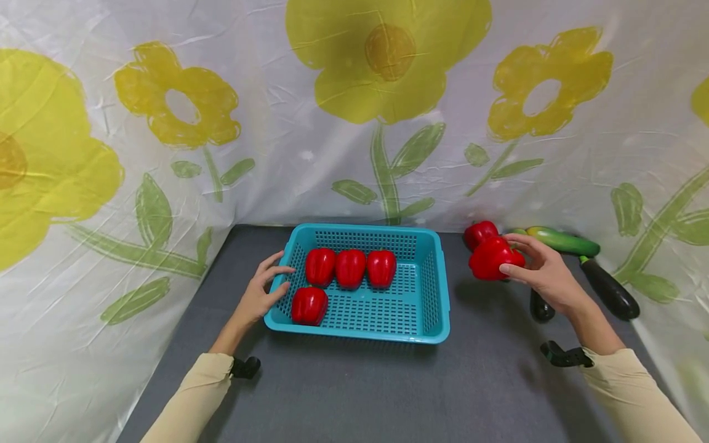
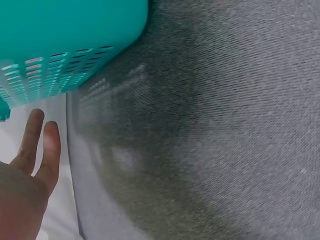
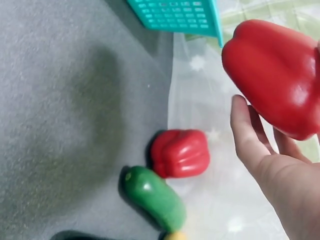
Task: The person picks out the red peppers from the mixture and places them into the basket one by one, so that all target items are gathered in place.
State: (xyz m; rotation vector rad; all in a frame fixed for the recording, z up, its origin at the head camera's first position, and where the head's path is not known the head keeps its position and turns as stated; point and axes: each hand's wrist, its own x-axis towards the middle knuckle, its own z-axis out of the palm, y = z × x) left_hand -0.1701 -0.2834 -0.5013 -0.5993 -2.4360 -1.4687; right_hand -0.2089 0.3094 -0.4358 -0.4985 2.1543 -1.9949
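My right hand holds a red bell pepper up off the table, right of the blue plastic basket. In the right wrist view, the thumb and fingers are around that same pepper. Inside the basket lie several red bell peppers: a row along the back and one pepper at the front left. My left hand is at the basket's left rim with its fingers spread and extended; whether they touch the rim I cannot tell. Another red bell pepper lies behind the held one.
At the right lie a long green vegetable with a yellow end, a dark eggplant and another dark vegetable partly behind the right hand. A flower-printed sheet hangs behind and beside the grey table.
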